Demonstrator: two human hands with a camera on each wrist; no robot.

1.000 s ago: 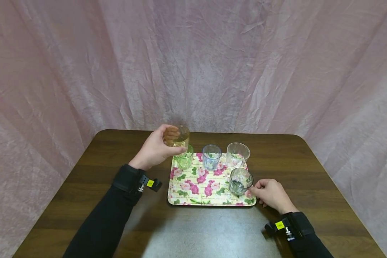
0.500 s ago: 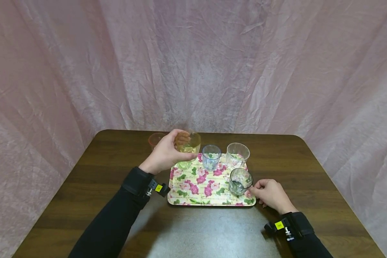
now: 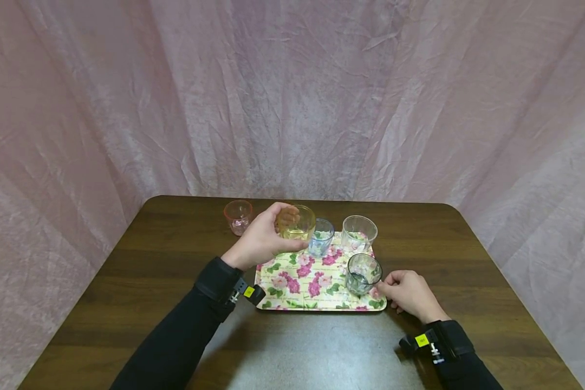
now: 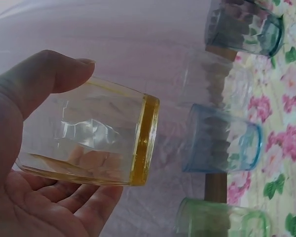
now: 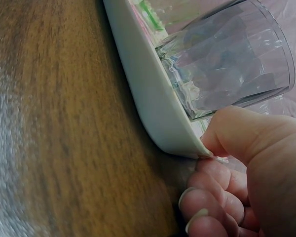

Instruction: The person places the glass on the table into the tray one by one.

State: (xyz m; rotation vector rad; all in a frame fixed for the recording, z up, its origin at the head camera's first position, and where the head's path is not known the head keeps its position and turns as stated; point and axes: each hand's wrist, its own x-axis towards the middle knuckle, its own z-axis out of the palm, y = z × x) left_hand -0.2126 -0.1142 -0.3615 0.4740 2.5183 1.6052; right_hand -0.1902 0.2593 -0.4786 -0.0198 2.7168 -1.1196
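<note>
My left hand (image 3: 260, 238) holds a yellow drinking glass (image 3: 303, 223) in the air over the back left of a floral tray (image 3: 297, 276). In the left wrist view the thumb and fingers lie round the glass (image 4: 103, 133). My right hand (image 3: 411, 292) pinches the tray's front right rim, thumb above and fingers below, in the right wrist view. Close to that thumb a smoky grey glass (image 3: 364, 275) stands on the tray. Along the tray's back stand a clear glass (image 3: 359, 234), a blue glass (image 3: 322, 241) and a green glass (image 4: 227, 219), the latter mostly hidden in the head view.
A pink glass (image 3: 238, 218) stands on the wooden table (image 3: 141, 292) behind and left of the tray. A pale pink curtain (image 3: 292, 108) hangs behind the table's far edge.
My left hand has carried the yellow glass to the right and slightly nearer, from over the green glass towards the blue one. The pink glass has come into sight. My right hand stays put.
</note>
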